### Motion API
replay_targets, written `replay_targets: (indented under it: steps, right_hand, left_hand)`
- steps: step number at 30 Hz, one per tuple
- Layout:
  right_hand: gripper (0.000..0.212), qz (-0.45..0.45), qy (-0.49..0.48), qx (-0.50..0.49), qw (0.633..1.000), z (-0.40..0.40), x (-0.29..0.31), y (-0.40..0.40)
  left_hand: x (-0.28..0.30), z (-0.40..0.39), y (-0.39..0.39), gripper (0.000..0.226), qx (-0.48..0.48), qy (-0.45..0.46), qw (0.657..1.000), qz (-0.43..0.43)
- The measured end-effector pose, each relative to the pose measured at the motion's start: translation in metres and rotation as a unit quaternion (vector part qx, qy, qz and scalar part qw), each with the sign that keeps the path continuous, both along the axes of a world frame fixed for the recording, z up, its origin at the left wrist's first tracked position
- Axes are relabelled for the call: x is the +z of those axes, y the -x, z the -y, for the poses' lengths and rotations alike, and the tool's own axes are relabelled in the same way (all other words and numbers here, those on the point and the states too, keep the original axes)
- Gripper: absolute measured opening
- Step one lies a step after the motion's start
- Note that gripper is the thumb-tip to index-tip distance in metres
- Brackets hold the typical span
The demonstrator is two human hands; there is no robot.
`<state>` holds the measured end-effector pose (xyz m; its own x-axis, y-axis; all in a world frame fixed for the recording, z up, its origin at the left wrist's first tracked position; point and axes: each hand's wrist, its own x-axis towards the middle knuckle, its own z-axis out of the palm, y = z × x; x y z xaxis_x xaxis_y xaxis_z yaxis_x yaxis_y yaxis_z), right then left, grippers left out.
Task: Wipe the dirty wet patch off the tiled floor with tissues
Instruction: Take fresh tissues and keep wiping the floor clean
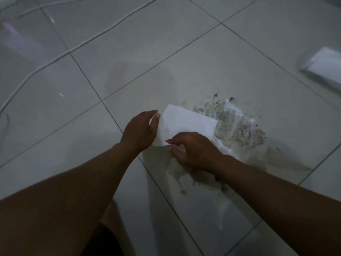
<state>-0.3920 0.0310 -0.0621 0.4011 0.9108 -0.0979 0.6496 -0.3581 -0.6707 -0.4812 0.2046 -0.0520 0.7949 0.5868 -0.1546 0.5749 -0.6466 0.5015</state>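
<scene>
The head camera looks down on a pale tiled floor (184, 52) crossed by dark grout lines. Both bare forearms reach in from the bottom edge and meet at a clean white tissue (186, 122) held over the tiles. The left hand (140, 132) pinches the tissue's left edge between thumb and curled fingers. The right hand (193, 148) grips the tissue's near edge, thumb on top and fingers curled beneath it. The sheet is spread fairly flat between the two hands, its far right corner reaching the rim of the dirty wet patch (239, 132).

That patch spreads to the right of the hands: a grey-beige smear flecked with dark specks, running from above the tissue down under the right wrist to a darker streaked area (199, 180) near the forearm. A soaked, soiled tissue (230, 115) lies flattened within the patch, just beyond the clean sheet.

At the right edge lies a tissue pack (324, 65), well apart from the patch. White cables (60, 54) curve over the tiles at the upper left. The person's knee (114, 218) shows at the bottom.
</scene>
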Motion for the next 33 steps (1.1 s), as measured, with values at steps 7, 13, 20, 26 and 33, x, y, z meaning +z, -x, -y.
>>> replay_targets:
  steps: [7,13,20,26,33]
  right_hand:
    - [0.034,0.074,-0.042,-0.059,0.995,0.019,-0.014,-0.009]
    - [0.054,0.202,0.004,-0.064,0.977,0.01,-0.048,-0.022]
    - [0.064,0.242,0.117,-0.045,0.962,0.001,-0.075,-0.017]
    - [0.063,0.261,0.107,-0.042,0.958,0.004,-0.081,-0.017]
    - [0.062,0.182,0.056,-0.057,0.98,0.003,-0.07,-0.021]
  left_hand:
    - [-0.027,0.025,0.001,0.044,-0.075,-0.062,0.995,0.004]
    - [-0.062,0.039,-0.012,0.057,-0.128,-0.123,0.984,-0.02]
    - [-0.092,0.047,-0.02,0.058,-0.14,-0.123,0.982,0.0]
    - [-0.099,0.047,-0.019,0.055,-0.131,-0.137,0.982,0.021]
    - [-0.096,0.049,-0.021,0.057,-0.123,-0.129,0.984,0.011]
